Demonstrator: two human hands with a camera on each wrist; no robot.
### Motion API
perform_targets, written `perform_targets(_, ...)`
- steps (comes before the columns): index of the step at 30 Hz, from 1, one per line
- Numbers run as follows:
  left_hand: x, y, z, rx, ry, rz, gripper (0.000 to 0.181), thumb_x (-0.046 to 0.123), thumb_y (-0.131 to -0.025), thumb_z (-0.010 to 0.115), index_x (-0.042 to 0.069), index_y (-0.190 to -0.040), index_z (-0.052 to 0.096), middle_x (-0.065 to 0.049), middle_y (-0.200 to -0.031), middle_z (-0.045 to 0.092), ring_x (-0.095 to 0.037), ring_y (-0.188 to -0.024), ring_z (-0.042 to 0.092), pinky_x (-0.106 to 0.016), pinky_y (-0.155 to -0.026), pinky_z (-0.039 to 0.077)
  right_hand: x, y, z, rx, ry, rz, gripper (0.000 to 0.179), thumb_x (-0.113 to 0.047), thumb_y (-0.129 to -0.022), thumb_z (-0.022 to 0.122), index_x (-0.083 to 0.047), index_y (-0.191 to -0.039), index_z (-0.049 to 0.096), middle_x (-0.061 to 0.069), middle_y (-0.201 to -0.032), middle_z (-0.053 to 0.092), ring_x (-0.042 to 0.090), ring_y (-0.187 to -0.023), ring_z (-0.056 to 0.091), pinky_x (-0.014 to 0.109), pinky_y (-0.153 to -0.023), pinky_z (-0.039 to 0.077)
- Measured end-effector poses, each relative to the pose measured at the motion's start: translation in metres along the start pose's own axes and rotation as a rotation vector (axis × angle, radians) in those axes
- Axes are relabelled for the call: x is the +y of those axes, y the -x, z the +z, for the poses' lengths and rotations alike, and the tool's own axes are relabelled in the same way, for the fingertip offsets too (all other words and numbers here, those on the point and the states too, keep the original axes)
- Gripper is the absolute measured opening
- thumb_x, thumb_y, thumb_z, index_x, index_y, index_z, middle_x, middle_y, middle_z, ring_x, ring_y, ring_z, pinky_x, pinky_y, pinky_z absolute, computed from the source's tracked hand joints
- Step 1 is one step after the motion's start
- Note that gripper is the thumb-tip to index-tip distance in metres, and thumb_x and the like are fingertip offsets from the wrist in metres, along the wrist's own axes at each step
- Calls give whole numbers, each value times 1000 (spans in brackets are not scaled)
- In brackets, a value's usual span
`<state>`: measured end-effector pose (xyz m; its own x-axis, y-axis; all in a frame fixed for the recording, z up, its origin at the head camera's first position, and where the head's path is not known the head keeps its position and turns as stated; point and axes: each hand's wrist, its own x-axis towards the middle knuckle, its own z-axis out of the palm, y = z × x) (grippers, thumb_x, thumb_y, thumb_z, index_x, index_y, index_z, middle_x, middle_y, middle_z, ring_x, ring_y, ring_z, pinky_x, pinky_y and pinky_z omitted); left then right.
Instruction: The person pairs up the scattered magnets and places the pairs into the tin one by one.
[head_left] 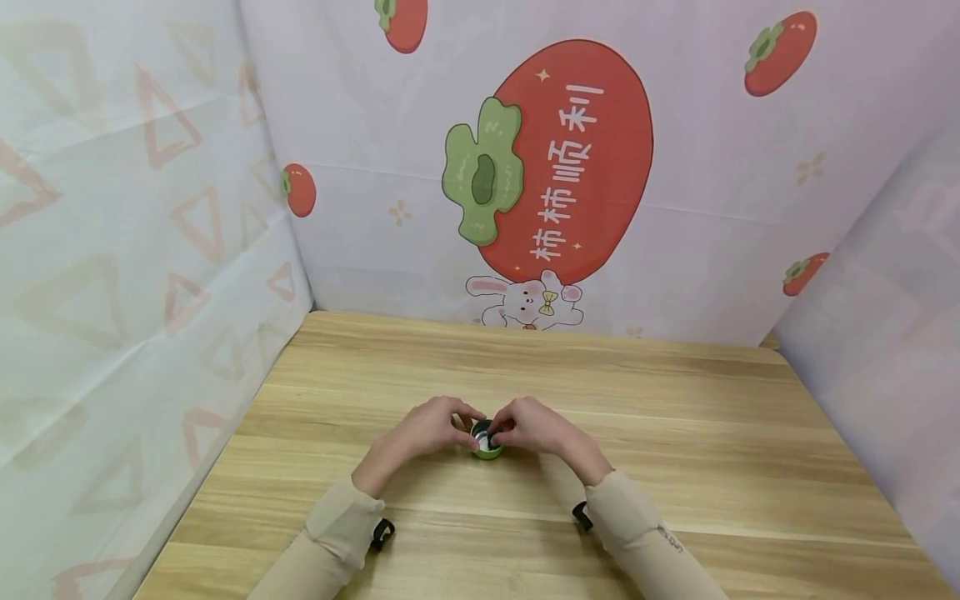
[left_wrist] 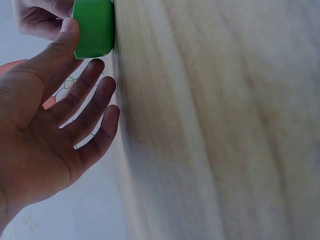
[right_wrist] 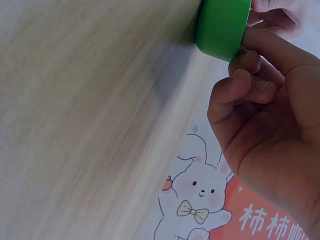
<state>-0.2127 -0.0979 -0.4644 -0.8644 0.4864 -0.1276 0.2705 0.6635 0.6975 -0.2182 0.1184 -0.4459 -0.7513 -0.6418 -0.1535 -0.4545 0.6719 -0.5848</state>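
A small round green container (head_left: 487, 455), pale inside with a dark band along its far inner wall, stands on the wooden table. My left hand (head_left: 433, 427) holds its left rim between thumb and index finger; in the left wrist view the other fingers of this hand (left_wrist: 55, 115) spread loosely beside the green wall. From the right, my right hand (head_left: 536, 427) reaches over the rim, fingertips pinching a small dark piece (head_left: 492, 440) at the opening. The right wrist view shows that hand's (right_wrist: 272, 110) fingers curled beside the container (right_wrist: 223, 27); the dark piece is hidden there.
The wooden table (head_left: 675, 467) spreads around both hands. A printed cloth backdrop (head_left: 360, 242) rises behind its far edge, and cloth walls stand at the left (head_left: 112, 292) and right (head_left: 892, 317). Black straps (head_left: 382, 533) show at both sleeves.
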Motion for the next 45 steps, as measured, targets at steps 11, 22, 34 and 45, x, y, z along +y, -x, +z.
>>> perform_targets(11,0,1,0,-14,1,-13,47,33,-80,83,21,-124,71,7,-101,72,-15,-99,66,-40,-85,50,8,1,5,-1,-77,31,13,-18,-92,71,-11,-98,80,-2,-97,76,6,-84,60,25,-77,50)
perform_targets(22,-3,1,-1,-13,11,-18,47,33,-79,83,22,-123,71,7,-101,71,-12,-94,65,-37,-81,49,13,5,12,49,-97,-1,13,-20,-95,67,-15,-97,79,-5,-90,73,6,-76,57,22,-69,47)
perform_targets(34,-6,1,-3,-12,0,-15,47,33,-80,83,22,-124,71,6,-101,71,-11,-92,64,-37,-81,50,12,6,14,81,-37,-42,14,-22,-97,65,-14,-98,76,-6,-87,70,4,-73,56,21,-67,47)
perform_targets(45,-9,0,-3,-13,-33,33,46,37,-76,86,22,-117,73,10,-94,70,-9,-90,64,-35,-80,50,12,11,11,86,-55,-63,15,-22,-97,64,-14,-103,76,-7,-96,72,2,-78,57,21,-70,47)
